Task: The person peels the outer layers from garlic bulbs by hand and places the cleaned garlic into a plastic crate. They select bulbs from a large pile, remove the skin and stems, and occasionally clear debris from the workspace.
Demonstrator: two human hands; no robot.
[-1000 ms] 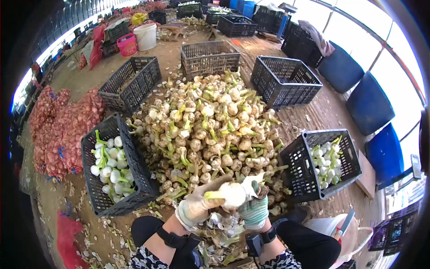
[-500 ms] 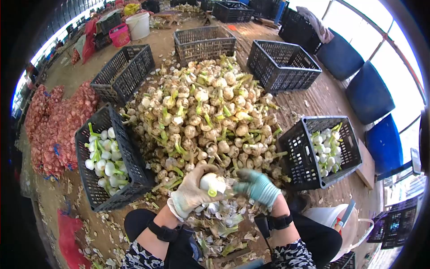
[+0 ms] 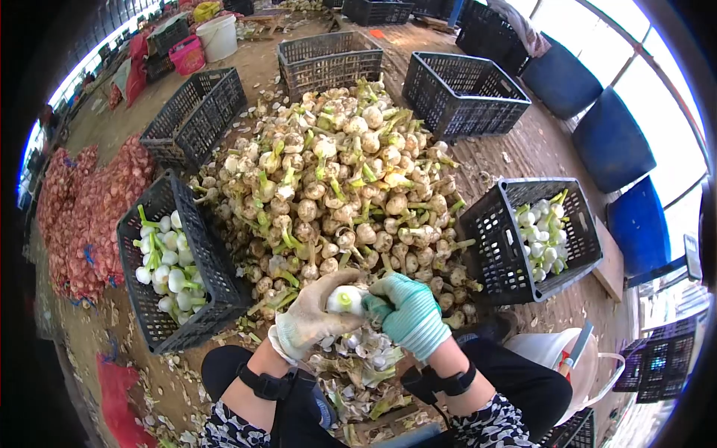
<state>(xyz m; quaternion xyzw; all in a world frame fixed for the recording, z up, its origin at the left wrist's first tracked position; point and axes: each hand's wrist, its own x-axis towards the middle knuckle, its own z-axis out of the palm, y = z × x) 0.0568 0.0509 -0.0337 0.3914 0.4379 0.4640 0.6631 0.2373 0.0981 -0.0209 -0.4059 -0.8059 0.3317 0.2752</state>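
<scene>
A whitish-gloved left hand, my left hand (image 3: 312, 313), is wrapped round a white garlic bulb (image 3: 346, 300) whose green cut stem end faces me. My right hand (image 3: 411, 310), in a teal striped glove, presses its bent fingers against the bulb's right side; what its fingertips pinch is hidden. Just beyond both hands rises a big heap of unpeeled garlic (image 3: 336, 179), dirty-skinned with short green stems. Below the hands lies a litter of peeled garlic skins (image 3: 362, 373). Peeled white bulbs (image 3: 170, 261) fill part of the crate at left.
Black plastic crates ring the heap: a left crate (image 3: 224, 306), a right crate (image 3: 485, 261) holding white bulbs, and several behind. Red net sacks (image 3: 97, 216) lie at far left. A white bucket (image 3: 534, 343) with a blue-handled tool (image 3: 576, 347) stands by my right knee.
My right hand has moved left onto the bulb, where before it was a little apart and blurred. The left hand still holds the bulb, now slightly to the left. The view has shifted a little.
</scene>
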